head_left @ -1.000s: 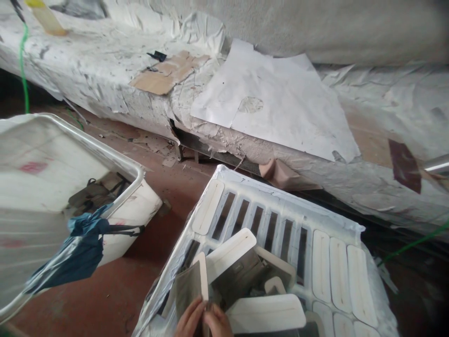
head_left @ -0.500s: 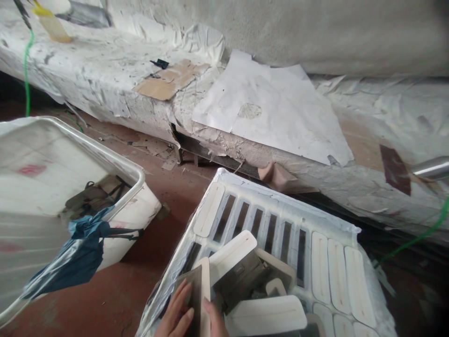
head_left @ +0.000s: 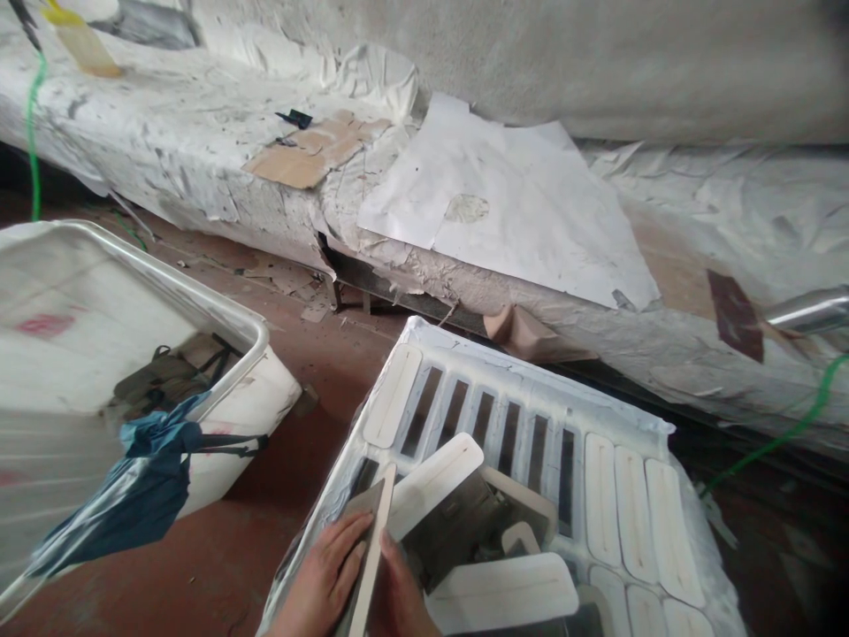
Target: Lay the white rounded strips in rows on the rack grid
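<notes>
Panel [head_left: 372,556] | left hand [head_left: 324,573] — along left face | right hand [head_left: 401,591] — right face

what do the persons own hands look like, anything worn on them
The left hand and right hand are both bare: no gloves, rings, sleeves or markings can be made out. The picture's lower edge cuts off anything worn higher up.

– Where is the camera sitting?
– It's sitting on the person's head, looking forward and down.
– What is it seeing?
– The left hand [head_left: 317,579] and right hand [head_left: 403,588] are showing near, and the wall [head_left: 630,62] is standing far.
</notes>
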The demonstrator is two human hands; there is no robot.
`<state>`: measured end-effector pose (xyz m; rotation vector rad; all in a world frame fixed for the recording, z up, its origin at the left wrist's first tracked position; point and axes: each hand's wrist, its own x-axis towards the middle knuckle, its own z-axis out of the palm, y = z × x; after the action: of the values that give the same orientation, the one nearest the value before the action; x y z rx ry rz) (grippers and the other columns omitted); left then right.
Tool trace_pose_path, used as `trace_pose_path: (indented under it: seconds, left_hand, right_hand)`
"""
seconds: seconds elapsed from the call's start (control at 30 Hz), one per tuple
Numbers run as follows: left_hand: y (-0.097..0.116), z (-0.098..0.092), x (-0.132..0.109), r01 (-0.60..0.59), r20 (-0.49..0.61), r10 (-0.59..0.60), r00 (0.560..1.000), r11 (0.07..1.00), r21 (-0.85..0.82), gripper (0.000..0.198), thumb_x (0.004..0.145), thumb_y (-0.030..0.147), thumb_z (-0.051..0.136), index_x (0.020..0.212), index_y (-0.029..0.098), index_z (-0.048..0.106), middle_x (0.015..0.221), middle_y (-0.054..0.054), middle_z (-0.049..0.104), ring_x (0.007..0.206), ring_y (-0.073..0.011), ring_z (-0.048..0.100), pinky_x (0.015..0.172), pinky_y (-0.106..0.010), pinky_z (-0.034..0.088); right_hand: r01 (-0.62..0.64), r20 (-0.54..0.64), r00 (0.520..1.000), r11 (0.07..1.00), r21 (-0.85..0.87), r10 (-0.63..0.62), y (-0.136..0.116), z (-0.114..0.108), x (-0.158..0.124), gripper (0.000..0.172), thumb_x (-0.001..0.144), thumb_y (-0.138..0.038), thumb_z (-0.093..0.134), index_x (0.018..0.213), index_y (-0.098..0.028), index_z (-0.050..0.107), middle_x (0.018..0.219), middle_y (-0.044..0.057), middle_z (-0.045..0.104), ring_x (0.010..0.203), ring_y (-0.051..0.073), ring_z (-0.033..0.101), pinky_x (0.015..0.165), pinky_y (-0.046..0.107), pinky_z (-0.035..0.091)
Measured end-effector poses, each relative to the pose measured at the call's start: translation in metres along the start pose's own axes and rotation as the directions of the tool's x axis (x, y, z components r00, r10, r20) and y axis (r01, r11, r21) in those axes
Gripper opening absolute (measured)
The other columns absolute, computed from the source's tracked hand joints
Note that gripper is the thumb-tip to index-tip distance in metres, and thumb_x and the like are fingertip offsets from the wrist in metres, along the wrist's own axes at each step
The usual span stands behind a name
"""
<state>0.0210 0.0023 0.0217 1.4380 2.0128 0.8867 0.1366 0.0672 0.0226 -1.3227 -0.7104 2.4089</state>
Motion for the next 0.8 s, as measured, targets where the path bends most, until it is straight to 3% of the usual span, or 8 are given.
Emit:
trace_pose_path:
  seconds: [0.17, 0.3, 0.4, 0.47, 0.53, 0.67, 0.73, 0.8]
  left_hand:
    - [-0.011, 0.016, -0.004, 0.152, 0.215, -0.142, 0.966, 0.988, -0.031, 0.047, 0.102, 0.042, 0.033, 0.133, 0.02, 0.061, 0.137, -0.006, 0.057, 0.13, -0.0208, 0.053, 0.116, -0.048, 0.037]
    - [-0.035, 0.026, -0.015, 0.401, 0.189, -0.366, 0.911, 0.894, -0.201, 0.052, 0.097, 0.051, 0.037, 0.126, 0.018, 0.065, 0.135, -0.008, 0.058, 0.131, -0.022, 0.05, 0.118, -0.04, 0.035]
    - [-0.047, 0.024, -0.021, 0.564, 0.225, -0.518, 0.825, 0.725, -0.396, 0.068, 0.09, 0.068, 0.041, 0.124, 0.014, 0.064, 0.131, -0.012, 0.06, 0.127, -0.0241, 0.053, 0.116, -0.038, 0.036]
    - [-0.049, 0.018, -0.021, 0.644, 0.309, -0.58, 0.754, 0.561, -0.52, 0.087, 0.081, 0.082, 0.041, 0.125, 0.01, 0.061, 0.132, -0.016, 0.059, 0.126, -0.0256, 0.054, 0.111, -0.036, 0.041]
    - [-0.046, 0.012, -0.019, 0.662, 0.354, -0.584, 0.73, 0.476, -0.58, 0.093, 0.078, 0.087, 0.04, 0.124, 0.008, 0.06, 0.133, -0.018, 0.058, 0.129, -0.0257, 0.052, 0.108, -0.033, 0.043]
    - [-0.043, 0.005, -0.016, 0.538, 0.321, -0.439, 0.839, 0.757, -0.37, 0.052, 0.089, 0.061, 0.046, 0.095, 0.012, 0.064, 0.101, -0.012, 0.066, 0.1, -0.0229, 0.062, 0.089, -0.028, 0.046]
    - [-0.047, 0.003, -0.016, 0.505, 0.313, -0.448, 0.837, 0.853, -0.129, 0.037, 0.089, 0.047, 0.042, 0.077, 0.015, 0.056, 0.079, -0.008, 0.061, 0.077, -0.0189, 0.057, 0.073, -0.028, 0.042]
    - [-0.053, 0.0, -0.014, 0.531, 0.301, -0.532, 0.792, 0.842, 0.09, 0.03, 0.092, 0.037, 0.04, 0.072, 0.016, 0.047, 0.072, -0.006, 0.057, 0.071, -0.0172, 0.054, 0.069, -0.027, 0.036]
  right_hand:
    - [-0.067, 0.084, 0.995, 0.992, 0.111, 0.057, -0.003, -0.024, 0.003, 0.04, 0.079, -0.052, 0.071, 0.102, -0.02, 0.062, 0.095, 0.004, 0.067, 0.081, 0.017, 0.064, 0.062, 0.026, 0.049]
    - [-0.119, 0.052, 0.992, 0.984, 0.13, 0.113, -0.011, -0.026, 0.019, 0.041, 0.07, -0.045, 0.08, 0.088, -0.02, 0.053, 0.075, -0.004, 0.059, 0.069, 0.012, 0.058, 0.06, 0.022, 0.045]
    - [-0.078, -0.13, 0.989, 0.996, -0.043, 0.071, -0.014, -0.015, 0.033, 0.055, 0.06, -0.05, 0.083, 0.091, -0.02, 0.048, 0.076, -0.004, 0.059, 0.069, 0.014, 0.059, 0.062, 0.026, 0.048]
    - [0.014, -0.219, 0.974, 0.975, -0.223, -0.064, -0.013, -0.007, 0.041, 0.058, 0.058, -0.049, 0.082, 0.094, -0.02, 0.048, 0.084, 0.001, 0.065, 0.076, 0.019, 0.063, 0.07, 0.032, 0.051]
    - [0.067, -0.256, 0.949, 0.91, -0.408, -0.184, -0.009, -0.001, 0.046, 0.058, 0.058, -0.046, 0.081, 0.097, -0.019, 0.046, 0.095, 0.009, 0.069, 0.088, 0.025, 0.066, 0.082, 0.037, 0.052]
    - [0.028, -0.273, 0.927, 0.773, -0.634, -0.257, 0.0, 0.004, 0.054, 0.053, 0.063, -0.044, 0.076, 0.095, -0.02, 0.042, 0.099, 0.018, 0.069, 0.093, 0.031, 0.068, 0.086, 0.041, 0.052]
    - [0.017, -0.24, 0.937, 0.719, -0.695, -0.254, 0.004, 0.001, 0.059, 0.047, 0.068, -0.045, 0.074, 0.091, -0.02, 0.042, 0.096, 0.017, 0.069, 0.092, 0.029, 0.068, 0.085, 0.039, 0.053]
    - [-0.036, -0.204, 0.962, 0.66, -0.751, -0.18, 0.005, -0.005, 0.065, 0.036, 0.074, -0.04, 0.071, 0.087, -0.021, 0.044, 0.092, 0.012, 0.069, 0.086, 0.025, 0.069, 0.076, 0.033, 0.054]
